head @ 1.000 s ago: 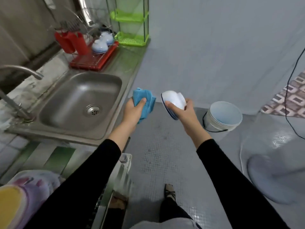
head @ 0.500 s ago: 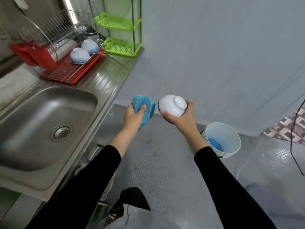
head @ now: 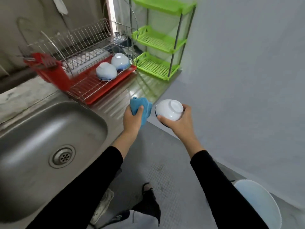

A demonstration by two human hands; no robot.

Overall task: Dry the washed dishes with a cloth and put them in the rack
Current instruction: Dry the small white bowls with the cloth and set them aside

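My right hand [head: 179,124] grips a white bowl [head: 169,111] with a dark blue rim, turned bottom-up, just off the counter's right end. Beside it my left hand [head: 132,120] holds a folded blue cloth [head: 140,108] over the counter edge. Cloth and bowl are a small gap apart. Farther back on the counter stands a wire dish rack [head: 85,52] on a red tray [head: 105,91]. Two white bowls [head: 106,71] [head: 120,61] lie upside down in its right part.
A steel sink [head: 49,139] fills the left. A red cutlery holder [head: 49,68] hangs at the rack's left end. A green three-tier plastic shelf [head: 158,45] stands at the counter's far end. A white bucket [head: 257,204] sits on the grey floor at lower right.
The view has swung left and closer to the counter. Both hands with cloth and bowl have moved toward the rack. The bowl has turned from edge-on to bottom-up.
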